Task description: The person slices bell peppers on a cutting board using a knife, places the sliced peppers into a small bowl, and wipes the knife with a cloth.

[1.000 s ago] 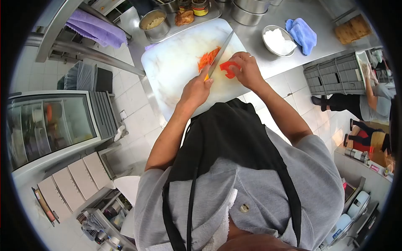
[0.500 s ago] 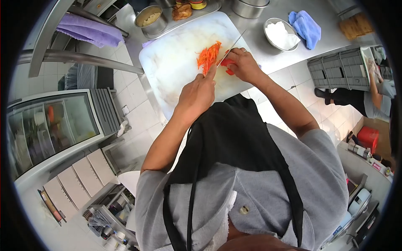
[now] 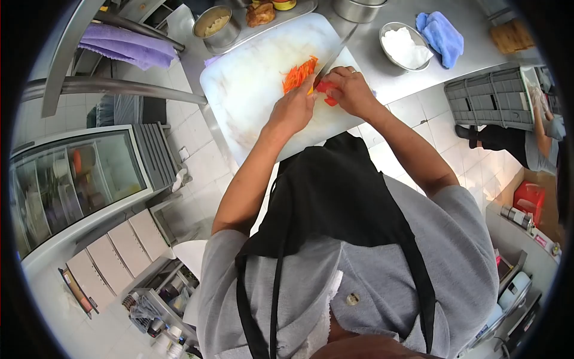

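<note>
My left hand (image 3: pixel 291 109) is closed around the handle of a kitchen knife (image 3: pixel 333 58), a bit of yellow showing at its grip. The blade slants away to the upper right over the white cutting board (image 3: pixel 239 99). Just right of the blade, my right hand (image 3: pixel 351 91), with a ring on one finger, presses red pepper pieces (image 3: pixel 330 100) against the board, its fingers bent. A pile of thin orange-red shreds (image 3: pixel 299 74) lies left of the knife, next to my left fingertips. My hands partly cover the pepper and the knife's near end.
Beyond the board stand a metal pot with pale food (image 3: pixel 216 25) and a browned piece of food (image 3: pixel 261 14) on a tray. To the right are a metal bowl with white contents (image 3: pixel 406 48) and a blue cloth (image 3: pixel 441 39). Another person (image 3: pixel 508 143) is by a grey crate (image 3: pixel 490 102).
My left hand has moved slightly up and right with the knife. The blade has turned, showing more of its flat side. My right hand stays on the pepper.
</note>
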`<move>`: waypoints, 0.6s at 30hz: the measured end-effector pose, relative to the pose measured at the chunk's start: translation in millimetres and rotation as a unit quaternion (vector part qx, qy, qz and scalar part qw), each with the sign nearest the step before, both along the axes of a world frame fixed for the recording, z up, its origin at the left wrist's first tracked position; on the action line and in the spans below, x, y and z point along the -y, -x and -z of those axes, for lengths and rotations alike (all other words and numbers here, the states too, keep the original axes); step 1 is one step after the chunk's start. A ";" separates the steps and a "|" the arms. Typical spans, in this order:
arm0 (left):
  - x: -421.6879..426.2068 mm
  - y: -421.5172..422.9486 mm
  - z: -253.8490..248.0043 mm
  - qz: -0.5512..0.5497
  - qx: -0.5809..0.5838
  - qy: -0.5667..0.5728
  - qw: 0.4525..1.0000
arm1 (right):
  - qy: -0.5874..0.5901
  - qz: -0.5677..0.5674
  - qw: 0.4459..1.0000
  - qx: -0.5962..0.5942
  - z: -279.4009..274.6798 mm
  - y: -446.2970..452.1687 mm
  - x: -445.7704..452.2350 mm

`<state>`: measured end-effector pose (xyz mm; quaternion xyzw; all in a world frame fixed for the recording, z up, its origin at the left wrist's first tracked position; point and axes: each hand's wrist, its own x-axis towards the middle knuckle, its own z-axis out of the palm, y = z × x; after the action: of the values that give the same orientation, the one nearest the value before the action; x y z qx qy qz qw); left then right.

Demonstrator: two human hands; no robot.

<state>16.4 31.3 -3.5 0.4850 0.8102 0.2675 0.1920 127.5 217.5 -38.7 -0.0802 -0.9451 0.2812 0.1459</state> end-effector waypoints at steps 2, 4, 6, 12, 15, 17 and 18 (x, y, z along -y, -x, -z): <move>1.1 3.9 -12.4 0.006 0.000 0.029 1.000 | 0.000 0.002 1.000 0.002 1.7 -4.9 -0.6; 16.2 -6.5 -54.7 -0.001 0.010 0.125 0.992 | -0.013 0.011 1.000 -0.012 7.4 -1.2 -1.2; 22.1 -14.9 -58.8 -0.004 0.021 0.154 0.988 | -0.002 0.018 1.000 0.007 1.1 -2.0 1.2; -5.2 1.5 1.0 0.000 0.013 0.007 1.000 | 0.012 0.003 1.000 0.006 4.2 -2.0 -3.5; 17.6 -13.4 -48.6 0.000 0.009 0.123 0.992 | 0.002 0.011 1.000 -0.012 6.9 -2.3 -0.4; 26.5 -19.6 -51.8 -0.008 0.023 0.117 0.993 | -0.001 0.016 1.000 -0.016 10.4 -6.7 -0.3; 19.0 -17.6 -31.3 -0.009 0.018 0.065 0.998 | 0.001 0.009 1.000 -0.020 11.4 -5.3 -2.7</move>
<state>34.0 12.2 27.8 0.4589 0.8269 0.2246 0.2352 132.8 220.2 -50.1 -0.0830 -0.9409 0.2824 0.1674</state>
